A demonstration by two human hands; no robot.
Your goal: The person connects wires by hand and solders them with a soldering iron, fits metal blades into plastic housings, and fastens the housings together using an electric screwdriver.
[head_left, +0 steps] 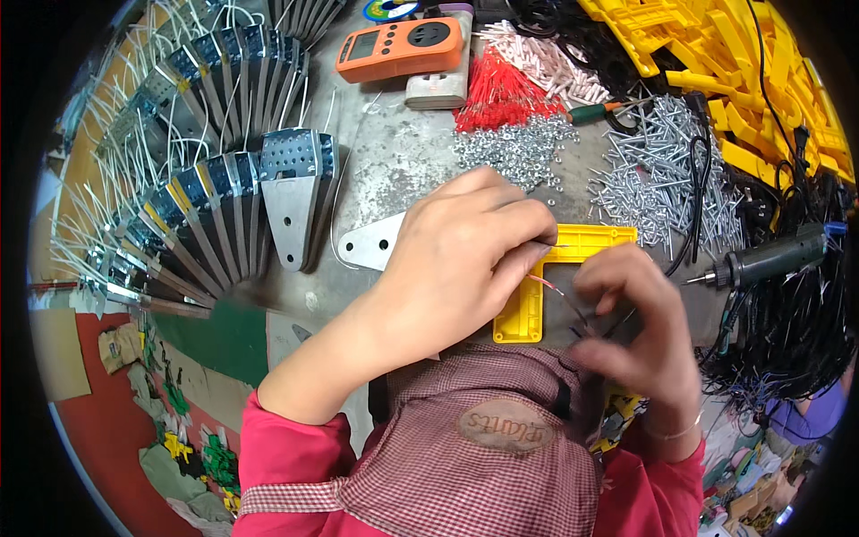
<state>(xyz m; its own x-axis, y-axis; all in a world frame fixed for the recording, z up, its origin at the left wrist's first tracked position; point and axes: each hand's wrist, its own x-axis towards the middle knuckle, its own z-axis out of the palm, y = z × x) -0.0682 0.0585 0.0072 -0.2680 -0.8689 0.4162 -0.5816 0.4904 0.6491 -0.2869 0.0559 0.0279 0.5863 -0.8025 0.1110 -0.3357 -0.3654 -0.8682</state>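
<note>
My left hand is closed in a pinch over a yellow plastic handle shell, which lies hollow side up on the bench. A thin red wire with a bare end sticks out from beside its fingertips. Just right of the shell is my right hand, fingers curled and smeared by motion. Thin dark wires run close to its fingertips; whether it grips them is unclear. Left of my left hand, a pale metal plate with dark holes shows, its other end hidden beneath the hand.
Fanned metal blades with white wires fill the left. An orange multimeter, red sleeves, nuts, screws and a green-handled screwdriver lie behind. At right are yellow shells, an electric screwdriver and black cables.
</note>
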